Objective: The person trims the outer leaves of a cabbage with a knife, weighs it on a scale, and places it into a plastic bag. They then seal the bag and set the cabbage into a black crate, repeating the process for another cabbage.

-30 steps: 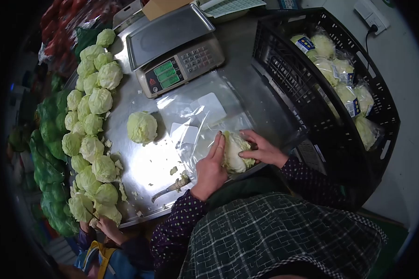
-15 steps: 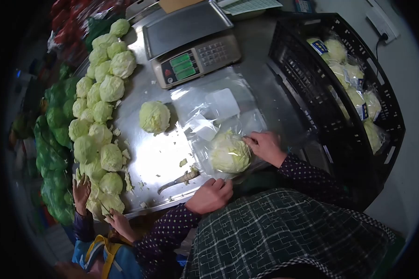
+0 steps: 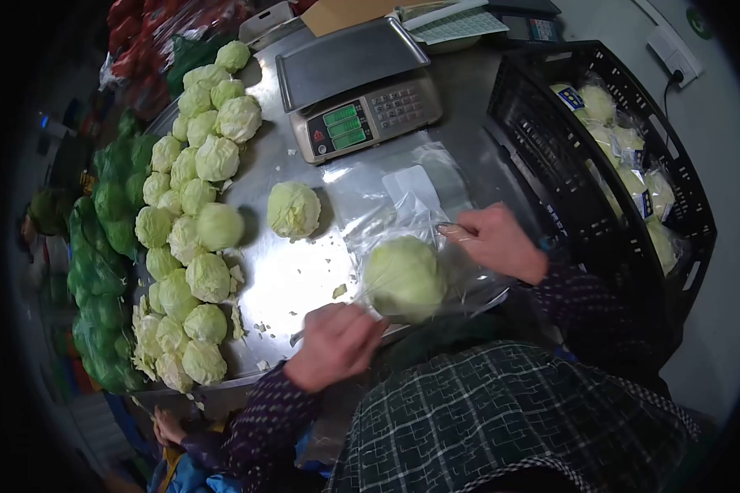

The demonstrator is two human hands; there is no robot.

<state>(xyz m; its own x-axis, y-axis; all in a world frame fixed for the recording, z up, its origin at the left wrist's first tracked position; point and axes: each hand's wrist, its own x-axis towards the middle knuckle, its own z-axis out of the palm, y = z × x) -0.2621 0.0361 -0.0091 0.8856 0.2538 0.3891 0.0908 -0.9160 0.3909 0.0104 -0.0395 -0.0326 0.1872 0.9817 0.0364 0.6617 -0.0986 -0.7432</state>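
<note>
A pale green cabbage sits inside a clear plastic bag at the table's near edge. My left hand is closed on the bag's edge at the lower left of this cabbage. At its upper right, my right hand pinches the bag's film, with the fingers pressed together. The film stretches over the cabbage between both hands. More clear bags lie flat just beyond, with a white label patch showing. One loose cabbage stands left of them. The knife seen earlier is mostly hidden behind my left hand.
Several cabbages are piled along the table's left side. A weighing scale stands at the back. To the right, a black crate holds bagged cabbages. Another person's hand is at the lower left. Green net sacks stand beyond the pile.
My hands have moved apart, the left one leftward and the right one up and rightward, drawing the bag's film. The cabbage has turned. The other person's hands have withdrawn from the pile.
</note>
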